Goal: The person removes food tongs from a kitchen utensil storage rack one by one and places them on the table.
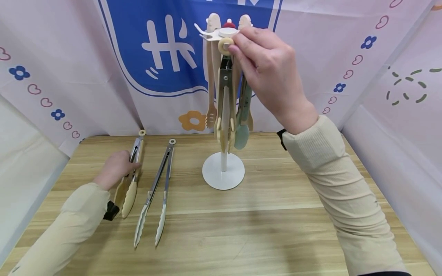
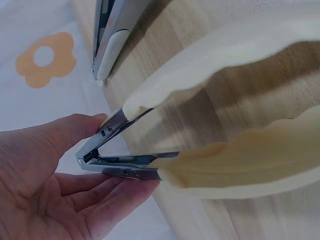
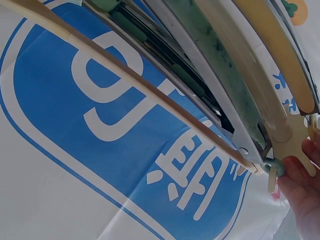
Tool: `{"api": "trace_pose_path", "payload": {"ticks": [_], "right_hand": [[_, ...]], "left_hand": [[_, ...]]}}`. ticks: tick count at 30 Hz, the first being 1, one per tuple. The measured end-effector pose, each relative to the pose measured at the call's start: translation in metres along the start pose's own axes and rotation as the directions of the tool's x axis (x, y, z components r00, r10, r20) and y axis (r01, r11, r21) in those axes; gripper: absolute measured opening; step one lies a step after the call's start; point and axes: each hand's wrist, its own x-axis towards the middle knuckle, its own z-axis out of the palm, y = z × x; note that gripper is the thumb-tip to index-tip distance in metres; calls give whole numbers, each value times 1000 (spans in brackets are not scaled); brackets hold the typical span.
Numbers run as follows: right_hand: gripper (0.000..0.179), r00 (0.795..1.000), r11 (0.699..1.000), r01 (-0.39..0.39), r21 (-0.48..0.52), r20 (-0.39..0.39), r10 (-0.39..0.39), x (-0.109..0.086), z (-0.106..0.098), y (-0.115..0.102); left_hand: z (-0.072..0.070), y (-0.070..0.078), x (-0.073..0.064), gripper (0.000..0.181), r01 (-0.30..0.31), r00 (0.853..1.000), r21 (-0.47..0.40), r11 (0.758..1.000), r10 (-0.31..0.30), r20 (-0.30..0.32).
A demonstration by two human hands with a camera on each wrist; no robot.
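At the left of the table, my left hand (image 1: 115,168) grips metal tongs with cream tips (image 1: 129,199). In the left wrist view, the thumb is on one arm of these tongs and the fingers are on the other, with the tips spread. Up at the white utensil stand (image 1: 223,176), my right hand (image 1: 267,61) pinches the cream pull ring (image 1: 226,46) of another pair of cream-tipped tongs (image 1: 226,76). Those tongs hang tips down in front of the pole. In the right wrist view, only the fingers and part of the palm show at the right edge.
White-tipped tongs (image 1: 141,226) lie spread on the wooden table (image 1: 269,230) between my left hand and the stand. A wooden fork (image 1: 211,115) and a green-tipped utensil (image 1: 243,136) also hang from the stand. Behind it is a printed cloth (image 1: 165,84).
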Motion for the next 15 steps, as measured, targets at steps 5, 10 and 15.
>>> {"api": "trace_pose_path", "payload": {"ticks": [5, 10, 15], "right_hand": [[37, 1000, 1000, 2, -2, 0, -2, 0, 0, 0], [37, 1000, 1000, 5, -4, 2, -5, 0, 0, 0], [37, 1000, 1000, 3, -1, 1, -3, -1, 0, 1]], "left_hand": [[2, -2, 3, 25, -4, 1000, 2, 1000, 4, 21], [5, 1, 6, 25, -18, 1000, 18, 1000, 17, 23], [7, 5, 8, 27, -34, 999, 60, 998, 33, 22]]}}
